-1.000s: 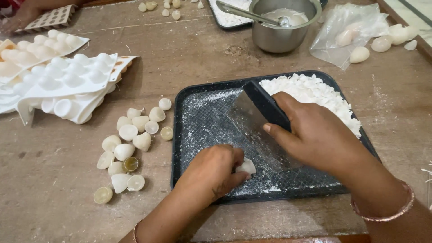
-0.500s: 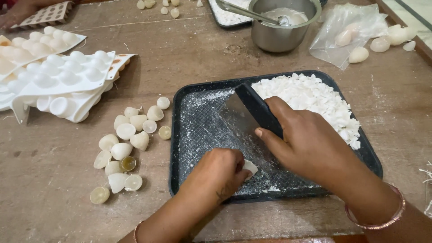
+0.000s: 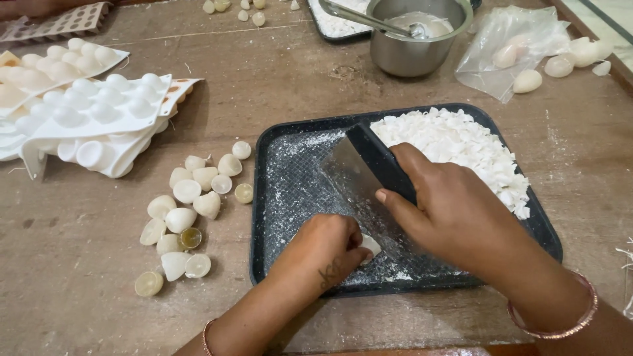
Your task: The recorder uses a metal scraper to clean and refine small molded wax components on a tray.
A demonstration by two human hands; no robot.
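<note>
A person is chopping white wax-like pieces in a dark tray [image 3: 277, 198] on the tabletop. A heap of white shavings [image 3: 461, 148] is lying beyond the right hand [image 3: 455, 211]; many small domes [image 3: 188, 207] are waiting left of the left hand [image 3: 330, 247]. The left hand is pinching a white piece [image 3: 369, 247]; the right hand is gripping a scraper blade [image 3: 359, 175], tilted over it.

1. Clear plastic bag [image 3: 511, 46], far right of the wooden table [image 3: 264, 72], just right of the steel pot [image 3: 412, 39]. Crumpled, lying open and flat, see-through with pale glare. Off-white rounded pieces [image 3: 521, 69] show inside it and at its lower edge; more lie loose just beside it to the right.
2. No labels, signs or screens in view.
</note>
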